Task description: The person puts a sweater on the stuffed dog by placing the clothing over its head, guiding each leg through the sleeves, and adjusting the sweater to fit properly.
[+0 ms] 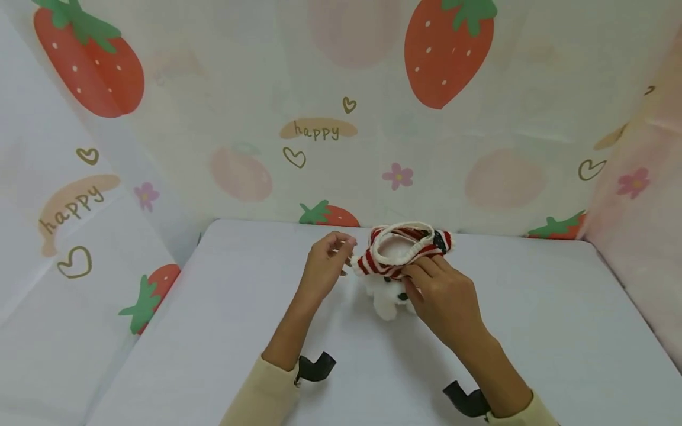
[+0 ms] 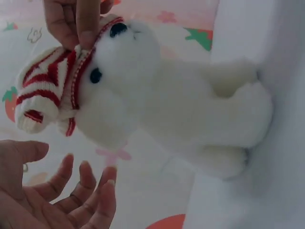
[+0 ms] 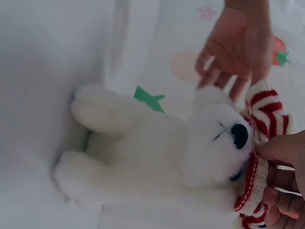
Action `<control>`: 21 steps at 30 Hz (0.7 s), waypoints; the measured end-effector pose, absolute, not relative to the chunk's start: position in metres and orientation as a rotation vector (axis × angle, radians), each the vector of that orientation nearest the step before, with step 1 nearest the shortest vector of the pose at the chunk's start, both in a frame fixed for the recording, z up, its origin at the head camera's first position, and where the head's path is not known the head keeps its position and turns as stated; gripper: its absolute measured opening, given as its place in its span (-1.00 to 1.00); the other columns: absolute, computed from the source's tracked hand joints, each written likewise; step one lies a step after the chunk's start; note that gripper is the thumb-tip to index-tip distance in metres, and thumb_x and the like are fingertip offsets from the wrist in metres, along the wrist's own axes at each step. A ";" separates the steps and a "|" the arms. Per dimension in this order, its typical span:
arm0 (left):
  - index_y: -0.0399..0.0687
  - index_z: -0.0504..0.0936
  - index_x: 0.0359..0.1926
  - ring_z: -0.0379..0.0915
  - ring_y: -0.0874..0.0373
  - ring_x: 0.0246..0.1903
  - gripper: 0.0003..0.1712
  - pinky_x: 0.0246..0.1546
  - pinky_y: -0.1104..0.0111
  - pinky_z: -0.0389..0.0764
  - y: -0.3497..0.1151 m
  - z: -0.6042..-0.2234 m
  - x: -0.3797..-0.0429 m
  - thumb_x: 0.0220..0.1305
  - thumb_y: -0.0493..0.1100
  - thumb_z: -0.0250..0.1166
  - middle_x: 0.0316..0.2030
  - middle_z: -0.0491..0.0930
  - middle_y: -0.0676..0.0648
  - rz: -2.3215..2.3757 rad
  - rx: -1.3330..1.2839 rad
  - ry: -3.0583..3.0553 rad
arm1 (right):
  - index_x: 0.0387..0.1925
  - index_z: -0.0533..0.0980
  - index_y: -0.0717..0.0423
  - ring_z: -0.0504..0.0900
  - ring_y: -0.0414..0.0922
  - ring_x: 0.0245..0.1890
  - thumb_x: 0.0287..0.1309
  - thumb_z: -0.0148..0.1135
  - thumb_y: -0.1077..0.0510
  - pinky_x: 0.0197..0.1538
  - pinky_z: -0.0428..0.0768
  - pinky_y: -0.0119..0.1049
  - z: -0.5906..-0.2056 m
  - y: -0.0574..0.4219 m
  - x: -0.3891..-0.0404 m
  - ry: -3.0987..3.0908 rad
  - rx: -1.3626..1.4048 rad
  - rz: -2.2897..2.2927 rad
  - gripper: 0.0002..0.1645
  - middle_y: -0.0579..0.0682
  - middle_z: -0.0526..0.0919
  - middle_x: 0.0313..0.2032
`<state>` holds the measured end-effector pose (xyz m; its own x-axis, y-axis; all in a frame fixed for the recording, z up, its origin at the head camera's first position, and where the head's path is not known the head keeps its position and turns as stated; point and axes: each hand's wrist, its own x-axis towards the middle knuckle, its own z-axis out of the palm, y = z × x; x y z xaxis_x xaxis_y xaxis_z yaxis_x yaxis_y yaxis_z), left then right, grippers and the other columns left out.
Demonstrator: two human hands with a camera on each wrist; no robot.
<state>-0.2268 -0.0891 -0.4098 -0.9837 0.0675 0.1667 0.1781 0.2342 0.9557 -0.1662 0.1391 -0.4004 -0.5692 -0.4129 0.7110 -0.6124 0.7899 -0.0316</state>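
Observation:
A white plush dog [image 1: 385, 306] sits upright on the white table, its dark eyes and nose clear in the left wrist view. Over the top of its head lies a small red-and-white striped knitted sweater [image 1: 366, 262], with a wide white-ribbed opening facing up and a dark blue patch at one side. My right hand [image 1: 446, 299] pinches the sweater's lower edge at the dog's forehead, thumb below and fingers against the knit. Beside the sweater's left sleeve, my left hand [image 2: 52, 198] is held apart, its fingers loosely spread and holding nothing.
The white table [image 1: 224, 331] ends at a back wall covered in a strawberry-print cloth [image 1: 362, 165]. Similar cloth panels stand at the left and right sides. Black curved pieces [image 1: 317, 368] stick out at both wrists.

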 end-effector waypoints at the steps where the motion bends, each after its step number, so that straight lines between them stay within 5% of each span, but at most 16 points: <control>1: -0.12 0.67 -0.07 0.62 0.05 -0.31 -0.64 -0.35 0.25 0.65 -0.090 -0.414 -0.230 0.49 0.08 0.20 -0.21 0.65 -0.10 -1.960 -0.226 -2.429 | -0.28 0.67 0.20 0.64 0.00 -0.25 -0.02 0.55 0.29 -0.25 0.70 -0.15 -0.401 0.139 -0.167 -2.255 0.754 0.362 -0.77 0.05 0.72 -0.28; 6: -0.14 0.67 -0.13 0.60 0.05 -0.30 -0.58 -0.40 0.29 0.64 -0.087 -0.427 -0.241 0.46 0.14 0.18 -0.24 0.67 -0.05 -2.187 -0.246 -2.524 | -0.26 0.68 0.19 0.64 -0.01 -0.23 0.00 0.54 0.30 -0.23 0.71 -0.15 -0.400 0.138 -0.168 -2.253 0.750 0.385 -0.77 0.05 0.73 -0.27; 16: -0.19 0.67 -0.06 0.54 0.12 -0.27 -0.76 -0.38 0.30 0.64 -0.076 -0.424 -0.245 0.38 -0.18 0.18 -0.08 0.63 -0.08 -2.205 -0.302 -2.526 | -0.23 0.67 0.21 0.63 -0.02 -0.26 0.03 0.53 0.30 -0.27 0.69 -0.16 -0.404 0.138 -0.171 -2.253 0.745 0.417 -0.76 0.05 0.72 -0.26; 21: -0.24 0.66 -0.14 0.53 0.14 -0.32 -0.82 -0.38 0.34 0.62 -0.073 -0.425 -0.244 0.37 -0.26 0.17 -0.20 0.62 -0.07 -2.255 -0.272 -2.434 | -0.22 0.66 0.20 0.62 -0.03 -0.26 0.11 0.49 0.27 -0.26 0.68 -0.16 -0.402 0.138 -0.169 -2.281 0.747 0.429 -0.80 0.05 0.71 -0.26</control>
